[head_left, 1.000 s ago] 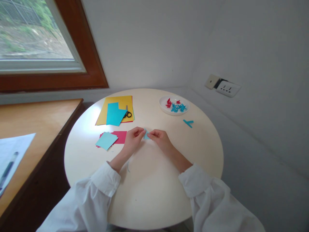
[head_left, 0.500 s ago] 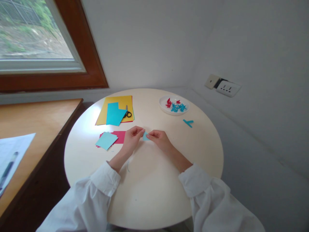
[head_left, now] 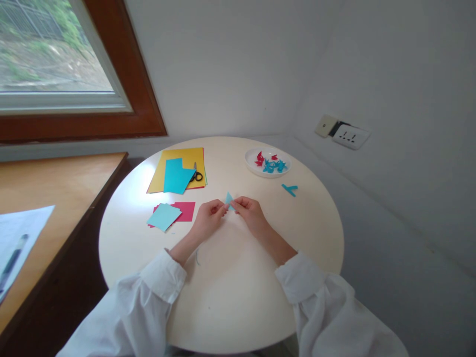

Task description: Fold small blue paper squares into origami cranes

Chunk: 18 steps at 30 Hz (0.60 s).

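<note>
Between my two hands is a small piece of light blue paper (head_left: 229,198), its pointed tip standing up above my fingers. My left hand (head_left: 208,216) is closed, pinching the paper's left side between thumb and fingers. On the other side my right hand (head_left: 250,212) pinches it too, thumb toward me. Fingers cover the lower part of the paper, so its full folded shape is hidden. To the left of my left hand lie light blue paper squares (head_left: 164,217) on top of pink paper squares (head_left: 188,211).
Behind, yellow sheets (head_left: 159,173) carry a cut blue sheet (head_left: 174,176) and black-handled scissors (head_left: 198,176). A white plate (head_left: 250,166) holds red folded pieces (head_left: 260,158) and blue ones (head_left: 269,166). Blue strips (head_left: 289,189) lie before it on the round table (head_left: 230,297).
The light blue paper has turned so that a point now sticks up between my fingers. My left hand has shifted slightly right and toward me; the right hand's grip has moved slightly.
</note>
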Tool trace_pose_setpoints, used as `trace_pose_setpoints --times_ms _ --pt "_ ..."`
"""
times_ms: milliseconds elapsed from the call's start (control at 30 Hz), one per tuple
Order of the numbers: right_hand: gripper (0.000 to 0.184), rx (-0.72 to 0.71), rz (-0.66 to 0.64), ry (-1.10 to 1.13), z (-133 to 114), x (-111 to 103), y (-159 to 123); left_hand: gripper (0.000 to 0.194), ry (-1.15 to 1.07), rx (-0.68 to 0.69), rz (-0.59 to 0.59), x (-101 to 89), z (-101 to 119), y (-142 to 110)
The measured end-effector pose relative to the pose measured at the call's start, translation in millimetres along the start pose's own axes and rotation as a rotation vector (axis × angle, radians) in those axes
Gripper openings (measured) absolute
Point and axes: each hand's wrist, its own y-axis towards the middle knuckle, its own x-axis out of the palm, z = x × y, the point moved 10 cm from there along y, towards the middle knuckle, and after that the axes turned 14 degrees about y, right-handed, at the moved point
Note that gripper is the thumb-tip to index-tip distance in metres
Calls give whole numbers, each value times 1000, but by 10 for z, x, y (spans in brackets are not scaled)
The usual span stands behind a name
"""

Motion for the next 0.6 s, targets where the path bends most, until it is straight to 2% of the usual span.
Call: trace_pose_setpoints --times_ms 267,600 --pt "25 25 -61 -67 2 69 -13 30 15 20 -10 10 16 -7" --pt "24 -88 -28 -128 -88 40 -11 27 -54 -13 -17 17 -4 -1"
